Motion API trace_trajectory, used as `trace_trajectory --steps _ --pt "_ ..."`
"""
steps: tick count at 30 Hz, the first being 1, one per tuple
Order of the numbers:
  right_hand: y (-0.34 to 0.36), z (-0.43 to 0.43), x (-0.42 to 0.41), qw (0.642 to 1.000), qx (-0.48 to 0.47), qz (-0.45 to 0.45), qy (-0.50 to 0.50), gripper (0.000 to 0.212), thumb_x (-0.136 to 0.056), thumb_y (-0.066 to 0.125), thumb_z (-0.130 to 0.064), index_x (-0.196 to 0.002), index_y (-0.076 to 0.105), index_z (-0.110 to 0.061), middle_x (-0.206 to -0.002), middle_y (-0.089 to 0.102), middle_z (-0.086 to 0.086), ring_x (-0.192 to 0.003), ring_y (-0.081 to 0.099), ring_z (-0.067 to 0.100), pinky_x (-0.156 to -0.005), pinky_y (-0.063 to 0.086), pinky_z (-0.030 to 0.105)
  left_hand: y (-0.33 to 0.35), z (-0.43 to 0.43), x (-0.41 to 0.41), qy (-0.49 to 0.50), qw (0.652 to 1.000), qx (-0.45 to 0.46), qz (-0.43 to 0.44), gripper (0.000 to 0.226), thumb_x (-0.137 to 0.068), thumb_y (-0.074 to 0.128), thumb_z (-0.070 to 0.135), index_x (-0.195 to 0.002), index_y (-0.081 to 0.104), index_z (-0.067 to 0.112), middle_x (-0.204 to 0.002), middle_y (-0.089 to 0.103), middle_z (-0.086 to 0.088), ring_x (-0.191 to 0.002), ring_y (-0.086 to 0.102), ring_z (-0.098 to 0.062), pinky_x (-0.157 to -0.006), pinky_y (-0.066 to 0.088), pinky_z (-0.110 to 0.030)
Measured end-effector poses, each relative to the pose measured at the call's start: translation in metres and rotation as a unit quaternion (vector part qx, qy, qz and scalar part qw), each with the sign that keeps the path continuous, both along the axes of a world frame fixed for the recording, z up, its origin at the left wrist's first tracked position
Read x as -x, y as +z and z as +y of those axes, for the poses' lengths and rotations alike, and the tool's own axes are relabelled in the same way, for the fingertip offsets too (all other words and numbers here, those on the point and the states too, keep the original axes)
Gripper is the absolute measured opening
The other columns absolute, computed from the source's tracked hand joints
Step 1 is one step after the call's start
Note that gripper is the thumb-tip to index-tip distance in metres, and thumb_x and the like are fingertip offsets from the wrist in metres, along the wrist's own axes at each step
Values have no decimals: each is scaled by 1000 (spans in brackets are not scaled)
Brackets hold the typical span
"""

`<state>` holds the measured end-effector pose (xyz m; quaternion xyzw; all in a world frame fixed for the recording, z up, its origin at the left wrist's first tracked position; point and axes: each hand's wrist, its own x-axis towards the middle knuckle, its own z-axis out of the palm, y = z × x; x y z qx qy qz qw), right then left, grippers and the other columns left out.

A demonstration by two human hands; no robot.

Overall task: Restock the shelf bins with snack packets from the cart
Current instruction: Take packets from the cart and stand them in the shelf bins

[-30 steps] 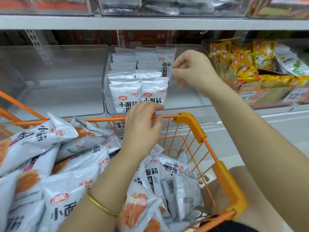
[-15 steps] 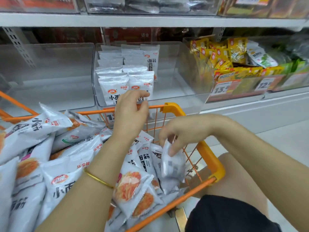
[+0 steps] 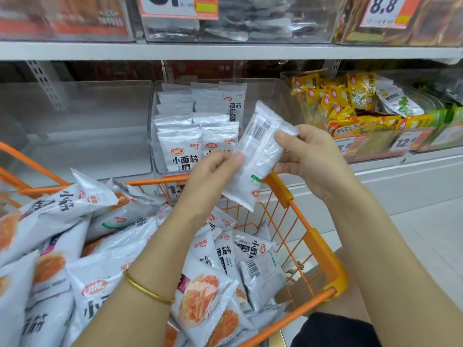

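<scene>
Snack packet [image 3: 258,156]: one white packet, barcode side toward the camera, held tilted in the air above the front rim of the cart [image 3: 323,249] and in front of the clear shelf bin [image 3: 275,96], touching neither. Step in hand, as judged: between pick and place. The packet is out of the cart and is being turned or squared up with both hands before it goes into the bin. Left hand [image 3: 213,171]: thumb and fingers curled, pinching the packet's left edge about halfway down. Right hand [image 3: 310,156]: thumb pressed on the upper right of the packet's face, other fingers curled under and behind it; grip looks light. Hands close together, joined only by the packet. Bin: standing rows [image 3: 180,149] of the same white packets, upright with the printed face forward, in its left part. Next move, judged: flip the packet so the printed face looks out and the top is up, carry it forward over the bin's front wall, and set it beside the standing rows; one hand should do for the carry. Watch: the front wall is see-through and easy to clip, and the rows may topple if nudged. Cart holds many more loose packets [image 3: 100,246], so restocking is judged far from finished
</scene>
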<state>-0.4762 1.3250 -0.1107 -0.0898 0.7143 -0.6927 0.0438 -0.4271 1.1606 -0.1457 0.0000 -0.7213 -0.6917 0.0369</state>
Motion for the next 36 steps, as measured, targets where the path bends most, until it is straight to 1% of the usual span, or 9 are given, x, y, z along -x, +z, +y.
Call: trace_trajectory --steps 3,5,9,14,21,23,26,29,36 --pt "-9 -2 -1 996 71 -24 -46 8 -94 53 -12 -88 52 -8 -88 68 11 -66 68 16 -50 54 23 0 -6 2 34 999 -17 10 23 -80 70 24 -101 62 22 -106 67 -3 -96 66 -20 -83 55 -42" --pt "-12 0 0 995 88 -40 -38 5 -92 55 -8 -91 50 -9 -96 67 14 -71 68 18 -51 54 22 3 -8 2 83 995 -53 33 29 -81 70 16 -107 58 18 -107 66 -5 -92 68 -20 -73 57 -34" --pt "-18 10 -2 996 31 -44 68 52 -79 64 9 -118 51 -23 -100 70 1 -83 71 19 -59 58 29 15 -9 -1 136 979 -130 73 30 -85 64 11 -112 52 12 -87 70 2 -66 69 -9 -48 51 -20" --pt "-26 11 -11 982 -41 -39 181 26 -71 70 -12 -96 63 -11 -84 72 0 -74 69 12 -60 57 25 15 -15 2 173 976 -93 95 18 -82 69 16 -97 60 15 -93 69 -5 -77 67 -14 -57 51 -22" --pt "-37 9 -14 959 -65 -63 267 35 -67 69 -8 -100 62 3 -89 72 10 -75 70 21 -58 58 29 18 -7 0 158 975 -120 98 11 -83 67 12 -90 60 8 -75 63 -3 -57 59 -7 -49 46 -17" --pt "-40 8 -15 956 -71 -61 279 45 -67 69 -7 -107 57 9 -98 69 15 -83 68 23 -67 60 34 20 -5 -1 153 975 -134 92 8 -83 66 14 -87 60 10 -72 63 -2 -54 58 -7 -46 45 -17" --pt "-39 7 -18 949 -65 -38 307 39 -69 69 -3 -107 61 2 -103 71 7 -95 66 16 -83 56 29 21 -4 -2 141 976 -138 90 7 -84 65 16 -84 59 12 -69 65 1 -53 59 -7 -46 46 -18" --pt "-37 7 -20 942 -52 -38 330 36 -69 72 2 -103 63 -9 -98 72 -4 -93 66 8 -81 53 20 22 -4 -3 129 977 -144 89 8 -84 65 16 -83 59 11 -64 67 4 -53 61 -8 -48 49 -19" --pt "-36 6 -22 940 -47 -40 335 35 -70 65 4 -101 63 -12 -97 73 -5 -91 67 7 -80 53 20 22 -3 -5 121 977 -148 89 8 -84 65 16 -81 58 11 -62 66 5 -53 61 -8 -48 48 -20"
